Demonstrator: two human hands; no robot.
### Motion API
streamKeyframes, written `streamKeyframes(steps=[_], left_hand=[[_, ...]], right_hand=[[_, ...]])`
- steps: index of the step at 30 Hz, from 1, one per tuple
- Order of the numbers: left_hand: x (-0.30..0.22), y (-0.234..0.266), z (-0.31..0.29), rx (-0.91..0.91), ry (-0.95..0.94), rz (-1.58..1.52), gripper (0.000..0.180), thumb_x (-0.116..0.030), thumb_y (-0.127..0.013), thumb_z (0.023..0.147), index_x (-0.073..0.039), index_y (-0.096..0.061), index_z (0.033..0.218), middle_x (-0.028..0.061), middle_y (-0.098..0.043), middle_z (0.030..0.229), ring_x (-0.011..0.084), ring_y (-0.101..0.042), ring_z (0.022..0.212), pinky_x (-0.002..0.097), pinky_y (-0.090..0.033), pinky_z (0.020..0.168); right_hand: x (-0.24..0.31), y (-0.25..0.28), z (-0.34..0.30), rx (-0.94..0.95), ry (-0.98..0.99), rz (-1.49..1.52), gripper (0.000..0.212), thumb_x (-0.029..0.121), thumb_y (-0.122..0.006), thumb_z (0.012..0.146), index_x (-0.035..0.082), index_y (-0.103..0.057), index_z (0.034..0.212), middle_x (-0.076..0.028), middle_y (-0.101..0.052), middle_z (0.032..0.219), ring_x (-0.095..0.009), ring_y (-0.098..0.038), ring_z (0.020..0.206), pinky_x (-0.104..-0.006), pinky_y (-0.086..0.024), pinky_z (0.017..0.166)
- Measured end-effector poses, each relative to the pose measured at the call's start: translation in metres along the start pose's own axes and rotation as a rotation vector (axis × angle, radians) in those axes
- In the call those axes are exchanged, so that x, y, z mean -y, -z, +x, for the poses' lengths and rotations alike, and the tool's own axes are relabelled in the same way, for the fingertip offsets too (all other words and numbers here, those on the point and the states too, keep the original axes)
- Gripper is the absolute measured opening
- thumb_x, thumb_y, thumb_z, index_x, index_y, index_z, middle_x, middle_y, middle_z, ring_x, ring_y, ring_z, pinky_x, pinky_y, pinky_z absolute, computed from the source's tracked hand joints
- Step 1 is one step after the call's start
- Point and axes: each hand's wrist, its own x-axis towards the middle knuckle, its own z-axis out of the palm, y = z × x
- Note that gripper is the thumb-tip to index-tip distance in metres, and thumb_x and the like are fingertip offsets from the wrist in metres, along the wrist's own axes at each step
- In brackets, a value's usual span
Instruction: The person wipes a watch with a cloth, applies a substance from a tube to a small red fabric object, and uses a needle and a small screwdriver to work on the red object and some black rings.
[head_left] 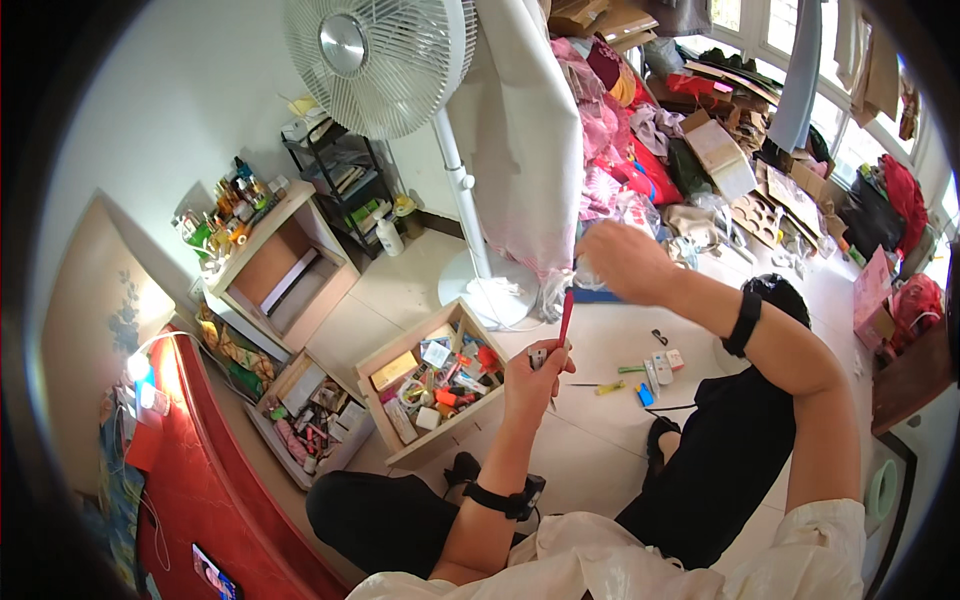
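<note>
My left hand [535, 380] is raised above the floor, its fingers closed round a slim red stick-like tool [566, 318] that points upward. A small silvery piece [538, 357] also shows between the fingers of that hand. Beyond the tip of the red tool is my right hand [625, 265], bent at the wrist with its fingers pinched together. Whatever it pinches is too small or hidden to name. Below and left of my left hand lies a pale wooden drawer [455, 430] full of small boxes, tubes and loose odds and ends.
A smaller grey drawer [280, 450] of cosmetics sits beside it. A white standing fan [460, 190] and an open cabinet [320, 310] stand ahead. Small items, including a blue piece [644, 396], lie on the floor. Clothes and cardboard [720, 155] pile up far right; a red bed edge [215, 440] is left.
</note>
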Motion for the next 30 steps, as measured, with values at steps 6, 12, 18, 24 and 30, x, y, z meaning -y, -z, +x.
streamKeyframes(steps=[6, 12, 18, 24, 30], left_hand=[[0.01, 0.01, -0.001, -0.035, -0.091, 0.148, 0.016, -0.009, -0.055, 0.083, 0.003, -0.061, 0.092, 0.0045, -0.061, 0.067, 0.0023, -0.039, 0.043, 0.017, -0.03, 0.039], [0.012, 0.015, 0.001, 0.04, 0.095, -0.541, 0.02, -0.012, -0.043, 0.088, 0.001, -0.052, 0.099, 0.002, -0.051, 0.066, 0.0066, -0.035, 0.042, 0.0187, -0.026, 0.037], [0.005, -0.001, 0.003, 0.299, 0.332, -1.063, 0.017, -0.014, -0.035, 0.089, -0.004, -0.047, 0.096, 0.0018, -0.036, 0.06, 0.0089, -0.029, 0.041, 0.0199, -0.025, 0.037], [0.003, -0.022, -0.001, 0.153, 0.255, -0.451, 0.016, -0.014, -0.036, 0.089, -0.004, -0.048, 0.093, 0.0021, -0.041, 0.061, 0.0096, -0.032, 0.042, 0.0215, -0.025, 0.038], [0.005, -0.015, 0.003, 0.09, 0.248, -0.172, 0.013, -0.015, -0.041, 0.09, -0.006, -0.049, 0.09, 0.0015, -0.043, 0.061, 0.0096, -0.035, 0.042, 0.0206, -0.025, 0.038]], right_hand=[[0.045, -0.017, 0.001, 0.205, 0.406, 0.008, 0.011, 0.014, -0.051, 0.076, 0.008, -0.057, 0.082, -0.006, -0.057, 0.085, -0.022, -0.056, 0.087, -0.0362, -0.044, 0.077], [0.009, -0.011, -0.004, -0.043, -0.209, 0.36, 0.024, 0.011, -0.047, 0.083, 0.004, -0.051, 0.105, -0.012, -0.054, 0.095, -0.028, -0.055, 0.089, -0.0384, -0.044, 0.078], [0.046, -0.018, -0.003, 0.339, -0.328, 1.217, 0.05, 0.012, -0.049, 0.083, 0.004, -0.032, 0.129, -0.013, -0.049, 0.107, -0.021, -0.053, 0.093, -0.0299, -0.044, 0.08], [0.031, -0.025, -0.016, 0.378, -0.482, 1.483, 0.048, 0.01, -0.057, 0.078, 0.0, -0.038, 0.122, -0.011, -0.056, 0.097, -0.016, -0.055, 0.091, -0.0285, -0.045, 0.077], [0.013, -0.013, -0.009, 0.018, -0.696, 1.842, 0.033, 0.007, -0.058, 0.079, 0.002, -0.049, 0.111, -0.009, -0.057, 0.097, -0.015, -0.057, 0.087, -0.026, -0.045, 0.075]])
